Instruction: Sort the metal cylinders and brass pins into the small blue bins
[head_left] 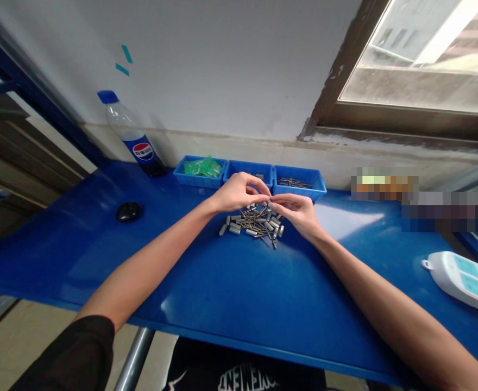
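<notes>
A heap of small silver metal cylinders and thin brass pins (254, 224) lies on the blue table (231, 293). My left hand (239, 191) hovers just above the heap, fingers curled in a pinch. My right hand (298, 210) meets it from the right, fingertips pinched together on a small part I cannot make out. The two hands touch at their fingertips over the pile's far edge.
Three blue bins stand against the wall: one with green pieces (200, 169), a middle one (249, 172), one with pins (299, 182). A cola bottle (131, 136) and a black mouse (128, 211) are to the left. A white power strip (465, 281) lies at right.
</notes>
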The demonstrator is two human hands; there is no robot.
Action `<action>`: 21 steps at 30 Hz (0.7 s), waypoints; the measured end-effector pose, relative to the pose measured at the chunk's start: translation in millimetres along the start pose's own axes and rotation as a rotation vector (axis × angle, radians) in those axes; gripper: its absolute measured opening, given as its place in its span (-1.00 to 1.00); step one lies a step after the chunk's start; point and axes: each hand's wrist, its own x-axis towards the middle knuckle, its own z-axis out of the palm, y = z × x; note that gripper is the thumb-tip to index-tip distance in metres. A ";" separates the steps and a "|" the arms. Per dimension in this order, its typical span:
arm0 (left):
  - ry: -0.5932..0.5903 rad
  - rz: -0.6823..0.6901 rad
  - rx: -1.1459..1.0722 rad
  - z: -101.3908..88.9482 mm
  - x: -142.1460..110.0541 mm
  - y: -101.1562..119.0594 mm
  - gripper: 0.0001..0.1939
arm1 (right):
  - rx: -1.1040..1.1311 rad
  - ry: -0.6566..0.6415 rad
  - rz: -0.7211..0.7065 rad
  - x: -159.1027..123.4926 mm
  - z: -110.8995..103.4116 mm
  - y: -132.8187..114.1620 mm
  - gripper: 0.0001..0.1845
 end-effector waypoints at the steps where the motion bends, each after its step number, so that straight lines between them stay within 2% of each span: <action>1: -0.008 -0.003 0.000 -0.5 -0.1 0.5 -0.79 | 0.013 0.006 0.005 0.2 0.0 -0.4 -0.64; 11: 0.030 -0.023 -0.014 -5.4 1.7 -5.4 -0.77 | 0.033 0.042 0.014 -1.1 -1.7 -1.6 -0.67; 14: 0.137 -0.043 0.014 -7.2 3.3 -10.2 -0.79 | 0.025 0.057 0.015 -1.6 -1.4 -2.1 -0.68; 17: 0.275 -0.055 0.022 -7.8 5.5 -14.6 -0.71 | 0.055 0.044 0.031 -1.4 -0.5 -3.4 -0.68; 21: 0.349 -0.056 0.093 -14.9 5.9 -13.9 -0.56 | 0.094 0.027 0.047 -0.6 -0.1 -4.2 -0.67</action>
